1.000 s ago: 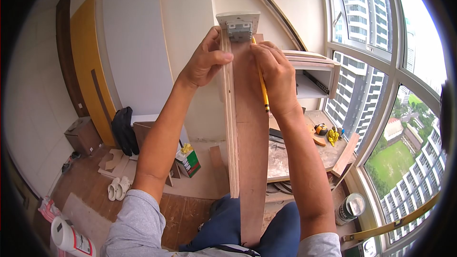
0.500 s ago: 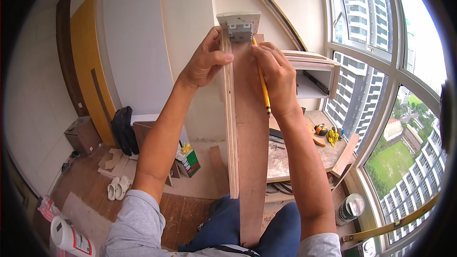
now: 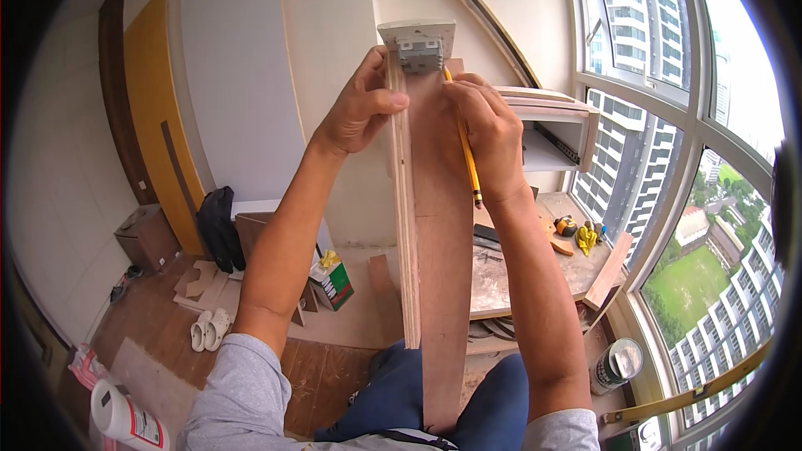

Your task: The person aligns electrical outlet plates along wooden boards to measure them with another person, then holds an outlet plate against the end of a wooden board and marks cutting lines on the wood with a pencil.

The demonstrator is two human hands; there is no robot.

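A long wooden board (image 3: pixel 443 267) runs up from between my legs, with a plywood strip (image 3: pixel 404 217) standing along its left side. At its top end sits a wall socket (image 3: pixel 420 57) with a pale faceplate, its grey back turned toward me. My left hand (image 3: pixel 363 104) is closed on the upper end of the plywood strip, thumb in front, fingers partly hidden behind. In my right hand (image 3: pixel 489 129) is a yellow pencil (image 3: pixel 469 163), gripped near its tip. The pencil's point is beside the socket's lower right corner, close to the board's right edge.
A dusty workbench (image 3: pixel 493 284) at right carries a tape measure (image 3: pixel 565 225) and a yellow cloth (image 3: pixel 587 240). A paint can (image 3: pixel 616 365) stands by the window. Clogs (image 3: pixel 210 330), a white tub (image 3: pixel 125 418) and a green box (image 3: pixel 337 286) are on the floor at left.
The pencil's lower end has swung slightly right, and my right hand has shifted a little with it. The socket sits marginally further left. My left hand keeps its hold.
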